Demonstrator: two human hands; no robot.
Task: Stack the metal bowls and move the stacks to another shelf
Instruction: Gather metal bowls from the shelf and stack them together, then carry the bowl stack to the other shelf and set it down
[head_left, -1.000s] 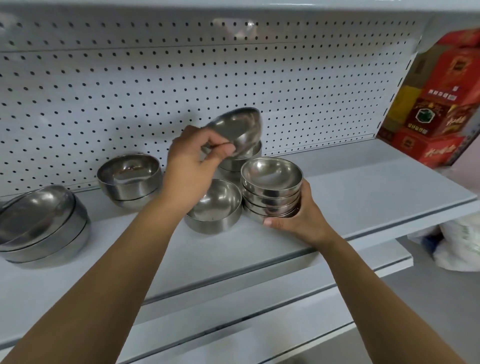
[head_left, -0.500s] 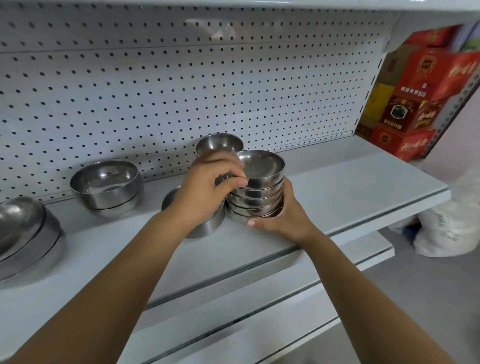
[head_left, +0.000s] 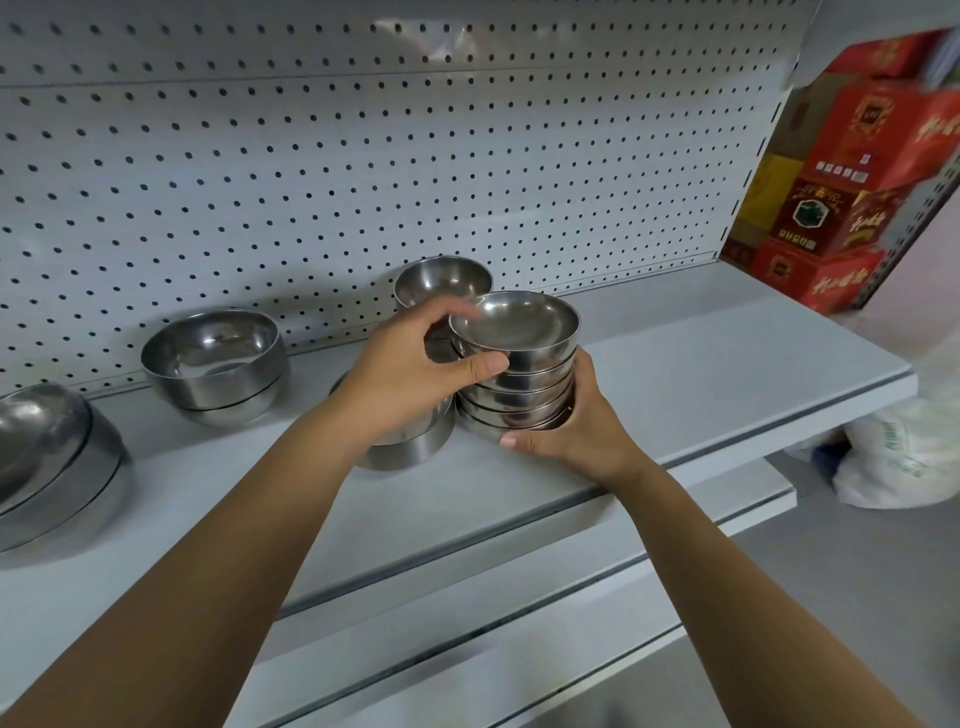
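Gripping a stack of small metal bowls (head_left: 519, 379) on the grey shelf (head_left: 727, 374), the left hand (head_left: 410, 374) pinches its top bowl while the right hand (head_left: 576, 426) cups its base.

Silver bowls (head_left: 519, 374) on a pale grey shelf (head_left: 727, 364), white black-dotted pegboard (head_left: 363, 156) behind, red boxes (head_left: 872, 140) beside.

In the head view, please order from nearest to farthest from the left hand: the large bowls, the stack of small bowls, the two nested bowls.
1. The stack of small bowls: in the middle, gripped by the left hand.
2. The two nested bowls: to the left, near the back panel.
3. The large bowls: far left of the shelf.
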